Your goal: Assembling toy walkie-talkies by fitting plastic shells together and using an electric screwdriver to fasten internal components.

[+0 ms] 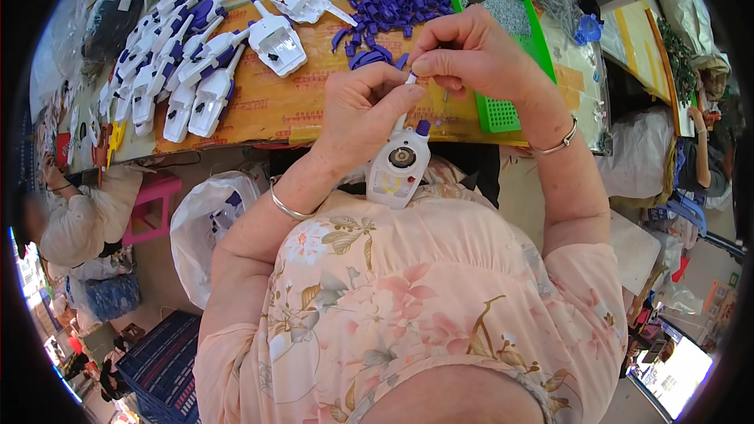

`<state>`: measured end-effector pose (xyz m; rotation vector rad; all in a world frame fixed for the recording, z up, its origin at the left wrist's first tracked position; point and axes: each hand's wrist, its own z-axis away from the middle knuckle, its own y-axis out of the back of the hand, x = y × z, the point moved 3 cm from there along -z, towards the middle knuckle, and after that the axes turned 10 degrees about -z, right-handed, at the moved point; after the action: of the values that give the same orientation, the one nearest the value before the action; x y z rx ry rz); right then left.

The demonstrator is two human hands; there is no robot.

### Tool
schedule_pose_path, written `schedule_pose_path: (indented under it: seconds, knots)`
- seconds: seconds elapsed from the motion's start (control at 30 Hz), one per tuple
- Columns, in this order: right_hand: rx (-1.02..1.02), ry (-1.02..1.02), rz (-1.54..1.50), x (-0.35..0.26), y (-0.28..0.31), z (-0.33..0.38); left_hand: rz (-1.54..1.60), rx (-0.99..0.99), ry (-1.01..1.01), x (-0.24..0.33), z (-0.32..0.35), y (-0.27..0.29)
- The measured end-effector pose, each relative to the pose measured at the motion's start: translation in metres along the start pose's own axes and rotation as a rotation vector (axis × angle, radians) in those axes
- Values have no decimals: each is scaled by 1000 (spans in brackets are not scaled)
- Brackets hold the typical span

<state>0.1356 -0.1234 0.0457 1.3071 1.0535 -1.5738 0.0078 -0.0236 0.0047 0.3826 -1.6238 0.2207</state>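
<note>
The left hand (363,114) holds a white toy part (398,166) that hangs down from its closed grip, over the lap and just off the bench (267,106) edge. The part's long side runs up and down, thin end on top. The right hand (463,53) pinches that top tip; it may hold a tiny piece, too small to tell. Both hands touch there.

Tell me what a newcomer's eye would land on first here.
First, the two hands meeting mid-picture: the left hand grips a white plastic casing while the right hand pinches something small at its tip. Behind them, purple clips lie heaped on the table, with rows of white casings at its left.
</note>
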Motion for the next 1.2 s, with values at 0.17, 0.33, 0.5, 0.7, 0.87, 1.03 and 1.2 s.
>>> schedule_pose_path:
  seconds: [0.17, 0.33, 0.5, 0.7, 0.87, 1.03, 1.2]
  knots:
    - [-97, -19, 131, -8, -3, -3, -48, -18, -19, 1, 1, 0]
    - [-44, -46, 58, -2, -6, 0, -76, 0, -9, 0, 4, 1]
    - [-36, -72, 59, 2, -8, -1, -18, 3, 35, 1, 4, 0]
    - [11, -78, -43, 15, -13, 5, 2, 3, 57, -10, 7, -1]
    - [11, -56, -105, 19, -6, 2, -23, -207, 97, -3, 4, 9]
    - [67, 3, 10, 11, -7, 4, -63, -296, 75, 0, 3, 11]
    - [-109, 59, 435, -12, -9, 2, -44, -188, 59, -1, 7, 6]
